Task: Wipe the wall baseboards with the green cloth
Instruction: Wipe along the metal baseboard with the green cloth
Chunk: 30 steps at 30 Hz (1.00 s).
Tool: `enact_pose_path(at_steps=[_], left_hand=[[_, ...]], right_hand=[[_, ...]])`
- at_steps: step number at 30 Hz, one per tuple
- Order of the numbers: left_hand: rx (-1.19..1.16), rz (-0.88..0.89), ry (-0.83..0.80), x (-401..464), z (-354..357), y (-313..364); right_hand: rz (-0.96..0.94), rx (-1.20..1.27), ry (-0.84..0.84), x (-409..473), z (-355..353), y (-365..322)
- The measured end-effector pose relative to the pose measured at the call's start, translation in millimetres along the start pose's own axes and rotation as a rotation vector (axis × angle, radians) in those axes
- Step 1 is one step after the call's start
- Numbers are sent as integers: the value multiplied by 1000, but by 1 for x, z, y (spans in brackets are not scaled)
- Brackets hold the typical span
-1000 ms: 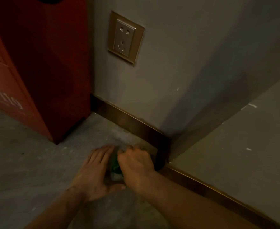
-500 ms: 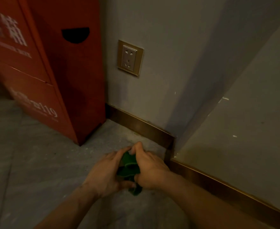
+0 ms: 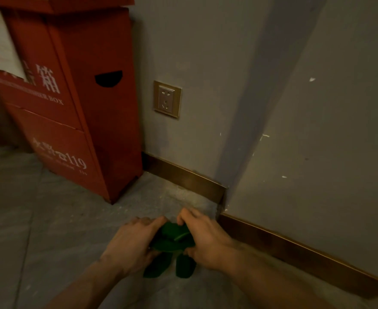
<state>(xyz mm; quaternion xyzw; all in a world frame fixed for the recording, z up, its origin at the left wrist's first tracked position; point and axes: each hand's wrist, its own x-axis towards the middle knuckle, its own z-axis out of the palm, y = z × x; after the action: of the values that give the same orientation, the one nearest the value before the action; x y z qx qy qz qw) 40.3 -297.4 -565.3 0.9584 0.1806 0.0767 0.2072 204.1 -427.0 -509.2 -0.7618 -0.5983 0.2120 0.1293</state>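
Both hands have lifted the crumpled green cloth [image 3: 172,239] off the grey floor, left hand [image 3: 130,244] and right hand [image 3: 203,237] gripping it, near the brown baseboard [image 3: 183,178], apparently refolding before wiping.

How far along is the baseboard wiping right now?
Done: nothing I can confirm; no baseboard looks visibly cleaner. In hand: the left hand and right hand bunch the green cloth over the floor, off the wall. Left: the short baseboard under the outlet and the long baseboard to the right.
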Motion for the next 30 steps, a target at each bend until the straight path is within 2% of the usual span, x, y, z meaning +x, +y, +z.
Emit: enact_pose_path(at_steps=[6, 18, 24, 30], left_hand=[[78, -35, 23, -4, -13, 16], [138, -150, 37, -12, -15, 43], [175, -239, 34, -20, -18, 65], [152, -338, -51, -43, -50, 110]], right_hand=[[-104, -140, 111, -11, -2, -1], [-175, -142, 177, -21, 1, 9], [-194, -104, 155, -27, -1, 13], [-194, -73, 38, -60, -32, -8]])
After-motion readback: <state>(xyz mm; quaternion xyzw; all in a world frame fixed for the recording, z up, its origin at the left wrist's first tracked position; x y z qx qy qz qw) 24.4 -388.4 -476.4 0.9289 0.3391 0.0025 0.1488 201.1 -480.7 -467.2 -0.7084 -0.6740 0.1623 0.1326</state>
